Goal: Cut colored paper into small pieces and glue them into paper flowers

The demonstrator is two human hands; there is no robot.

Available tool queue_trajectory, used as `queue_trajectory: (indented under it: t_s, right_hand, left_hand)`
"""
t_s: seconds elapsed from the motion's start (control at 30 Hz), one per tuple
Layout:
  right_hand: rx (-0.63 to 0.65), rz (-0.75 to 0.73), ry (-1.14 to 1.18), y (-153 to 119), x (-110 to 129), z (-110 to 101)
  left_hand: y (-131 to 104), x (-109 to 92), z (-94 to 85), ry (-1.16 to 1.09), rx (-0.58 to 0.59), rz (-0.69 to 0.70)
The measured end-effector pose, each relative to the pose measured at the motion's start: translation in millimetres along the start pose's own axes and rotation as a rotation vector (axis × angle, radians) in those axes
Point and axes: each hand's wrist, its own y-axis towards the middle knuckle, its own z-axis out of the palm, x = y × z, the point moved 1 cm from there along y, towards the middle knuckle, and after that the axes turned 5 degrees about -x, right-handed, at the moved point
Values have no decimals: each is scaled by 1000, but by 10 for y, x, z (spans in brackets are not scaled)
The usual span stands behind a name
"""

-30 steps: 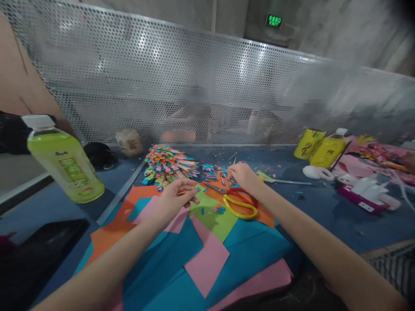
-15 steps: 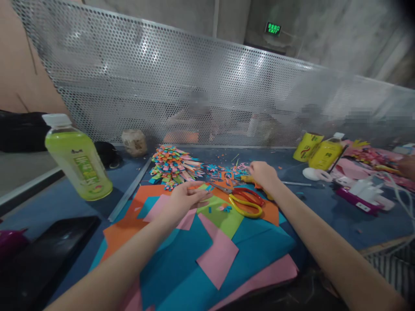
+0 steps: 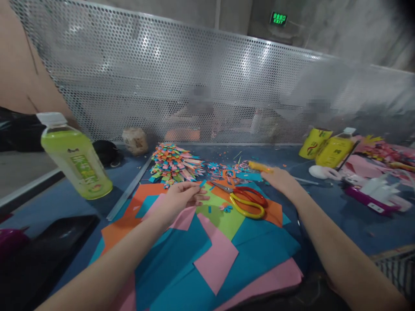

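My left hand (image 3: 186, 195) is over the coloured paper sheets, pinching a small blue paper strip (image 3: 203, 183) between thumb and fingers. Farther right, my right hand (image 3: 278, 179) is closed on a yellow-orange tool (image 3: 259, 167), whose exact kind I cannot make out. Scissors (image 3: 248, 201) with one red and one yellow handle lie between my hands on orange and green paper. A small blue paper flower (image 3: 228, 208) rests on the green sheet (image 3: 223, 220). Behind my left hand stands a cone of many folded coloured papers (image 3: 173, 163).
A green drink bottle (image 3: 76, 160) and a dark phone-like slab (image 3: 55, 255) are at left, by a clear ruler (image 3: 129, 190). Paper scraps lie behind the scissors. At right are a yellow bottle (image 3: 335, 149) and a purple tray (image 3: 372, 202). A perforated metal screen (image 3: 227, 86) spans the back.
My right hand has moved right and lifted the yellow-orange tool from beside the scissors, uncovering blue paper. The strip in my left hand now stands out more clearly.
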Motion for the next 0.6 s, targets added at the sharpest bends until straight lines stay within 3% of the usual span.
queue_trajectory:
  t_s: [0.13, 0.3, 0.43, 0.6]
  right_hand:
    - [-220, -58, 114, -169, 88, -164]
    - [-546, -426, 296, -421, 294, -112]
    - [-624, -647, 206, -534, 382, -12]
    - [-673, -739, 116, -568, 413, 10]
  left_hand:
    - [0, 6, -1, -4, 3, -16]
    - [0, 29, 0, 11, 14, -41]
    - [-8, 22, 6, 23, 33, -58]
    - [-33, 0, 28, 41, 38, -64]
